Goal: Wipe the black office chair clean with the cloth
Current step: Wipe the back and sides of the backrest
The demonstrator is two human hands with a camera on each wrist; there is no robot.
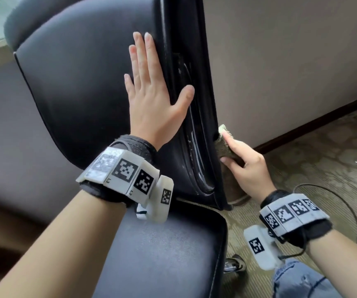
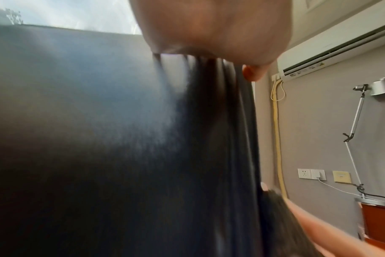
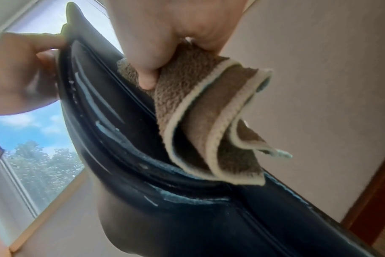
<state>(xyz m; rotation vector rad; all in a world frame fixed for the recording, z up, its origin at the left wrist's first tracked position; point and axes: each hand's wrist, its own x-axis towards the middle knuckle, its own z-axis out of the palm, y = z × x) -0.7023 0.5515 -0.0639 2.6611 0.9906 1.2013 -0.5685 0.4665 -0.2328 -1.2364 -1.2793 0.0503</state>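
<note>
Against chair [image 1: 87, 82] edge: cloth [image 3: 200, 121], right hand [image 1: 246, 166] gripping.

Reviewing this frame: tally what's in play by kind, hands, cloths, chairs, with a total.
Hands: 2, the left hand flat on the backrest, the right hand gripping the cloth
Cloths: 1, the brown terry cloth with cream edging
Chairs: 1, the black leather office chair
Total: 4
</note>
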